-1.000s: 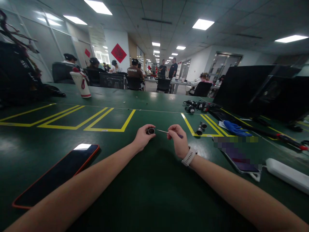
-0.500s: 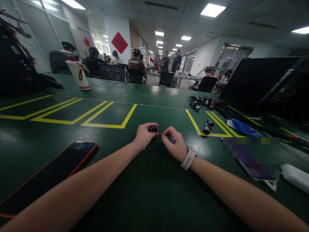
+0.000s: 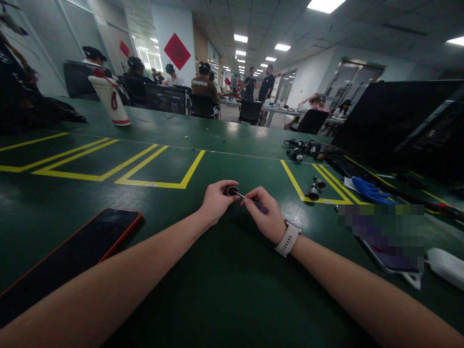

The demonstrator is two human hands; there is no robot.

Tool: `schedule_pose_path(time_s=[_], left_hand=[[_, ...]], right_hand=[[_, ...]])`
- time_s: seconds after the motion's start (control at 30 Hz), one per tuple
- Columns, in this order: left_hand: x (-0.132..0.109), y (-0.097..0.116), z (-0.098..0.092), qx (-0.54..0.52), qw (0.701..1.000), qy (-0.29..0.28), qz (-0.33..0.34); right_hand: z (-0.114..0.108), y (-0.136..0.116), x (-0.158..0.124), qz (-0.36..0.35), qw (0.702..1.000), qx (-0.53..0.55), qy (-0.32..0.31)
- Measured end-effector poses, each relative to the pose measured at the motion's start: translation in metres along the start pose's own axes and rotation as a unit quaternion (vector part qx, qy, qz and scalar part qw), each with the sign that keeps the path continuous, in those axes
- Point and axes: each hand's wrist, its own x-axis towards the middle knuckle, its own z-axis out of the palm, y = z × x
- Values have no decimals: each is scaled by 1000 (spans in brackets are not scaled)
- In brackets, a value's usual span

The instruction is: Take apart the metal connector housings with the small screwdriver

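Note:
Near the middle of the green table, my left hand [image 3: 216, 199] is closed around a small round dark metal part [image 3: 232, 191], its ring-like opening facing me. My right hand [image 3: 264, 210] grips a small screwdriver [image 3: 261, 208] by its purple handle. The thin shaft points left, and its tip is at the opening of the round part; how deep it reaches is too small to tell. Right of my hands, two metal cup-shaped parts [image 3: 314, 192] lie at a yellow-taped box.
A phone with an orange edge [image 3: 83, 244] lies left of my forearm. To the right are a blue glove [image 3: 369, 189], a second phone [image 3: 384, 246] and a white case [image 3: 447, 267]. Farther back stand a paper cup [image 3: 110, 101], several dark metal parts [image 3: 299, 152] and a black monitor [image 3: 395, 121].
The screwdriver's tip has come to the round part's opening, with more of its shaft showing. My right hand has shifted slightly right. The camera view has tilted a little.

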Motion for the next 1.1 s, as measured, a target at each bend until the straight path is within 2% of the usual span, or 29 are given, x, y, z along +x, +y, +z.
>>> schedule_pose_path(time_s=[0.3, 0.5, 0.7, 0.9, 1.1], left_hand=[[-1, 1, 2, -8, 1000, 11, -11], [0, -4, 2, 9, 1000, 7, 6], [1, -7, 2, 23, 1000, 4, 13], [-1, -5, 3, 51, 999, 3, 18], [-3, -2, 3, 61, 998, 15, 15]], right_hand=[[0, 0, -1, -6, 1000, -10, 4], [0, 1, -4, 14, 999, -24, 37], [1, 1, -4, 25, 998, -56, 14], [-1, 6, 0, 62, 997, 47, 16], [-2, 15, 3, 120, 976, 179, 21]])
